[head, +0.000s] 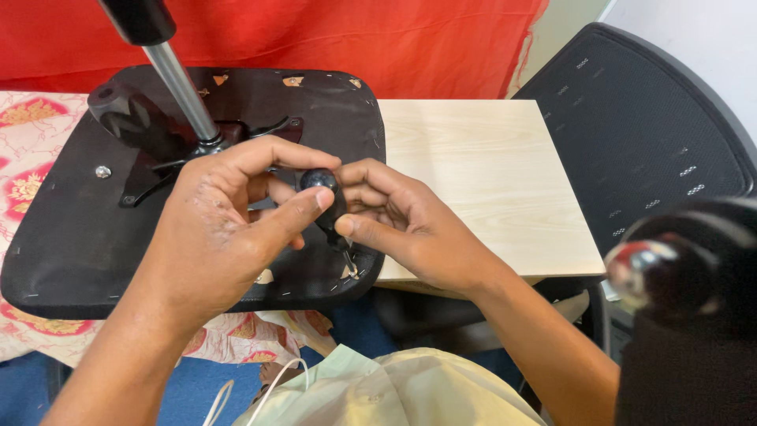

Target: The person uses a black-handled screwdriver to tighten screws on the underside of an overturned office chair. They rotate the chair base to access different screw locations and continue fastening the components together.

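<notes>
An upturned black office-chair seat [71, 237] lies on a table with its metal bracket and a chrome gas-lift column [183, 83] pointing up. My left hand [229, 229] and my right hand [410, 229] both grip a black-handled screwdriver [325, 207]. The left thumb and fingers wrap the round top of the handle; the right fingers pinch its lower part. Its metal tip [349, 266] touches the seat's underside near the front right corner.
A light wooden tabletop [489, 173] lies to the right of the seat. A black mesh chair back [646, 134] leans at the far right. A blurred black and chrome part [670, 268] sits close to the camera. Red cloth [355, 39] hangs behind; a floral cloth [31, 134] covers the left.
</notes>
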